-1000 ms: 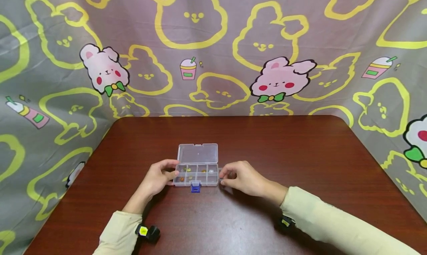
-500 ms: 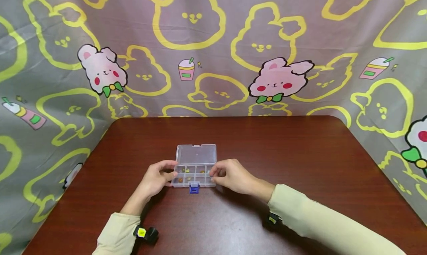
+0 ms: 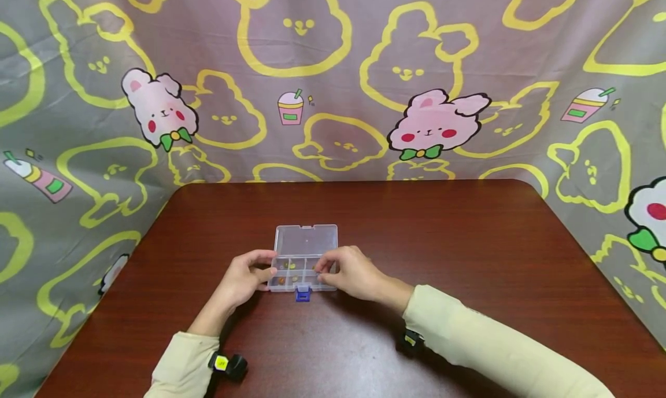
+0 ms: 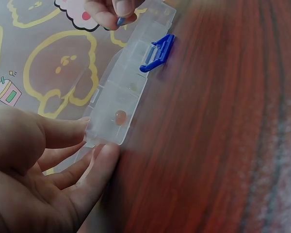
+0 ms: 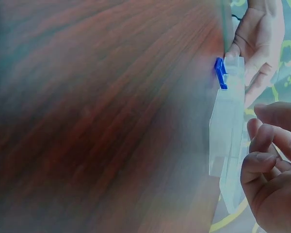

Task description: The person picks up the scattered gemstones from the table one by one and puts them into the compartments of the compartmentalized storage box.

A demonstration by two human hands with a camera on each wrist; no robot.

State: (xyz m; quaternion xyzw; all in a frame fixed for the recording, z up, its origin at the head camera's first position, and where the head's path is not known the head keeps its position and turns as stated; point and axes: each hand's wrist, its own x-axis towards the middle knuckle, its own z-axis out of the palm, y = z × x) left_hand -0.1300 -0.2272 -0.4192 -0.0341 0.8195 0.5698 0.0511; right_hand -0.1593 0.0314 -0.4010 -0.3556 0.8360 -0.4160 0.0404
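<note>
A clear plastic compartment box lies on the table with its lid folded back and its blue latch hanging at the front. My left hand holds the box's left end between thumb and fingers. Over the right-hand compartments, the fingers of my right hand pinch a small blue bead-like piece, seen best in the left wrist view. An orange bead lies in the front left compartment, and a pale yellow-green one sits beside it. Other compartments on the right are hidden by my right hand.
The box stands on a dark red-brown wooden table. A grey cloth with yellow outlines and rabbit prints hangs behind and at both sides. Each sleeve carries a small black camera, the left one near the front of the table.
My right hand has moved left from beside the box's right end to over its right-hand compartments. The left hand keeps its hold on the box.
</note>
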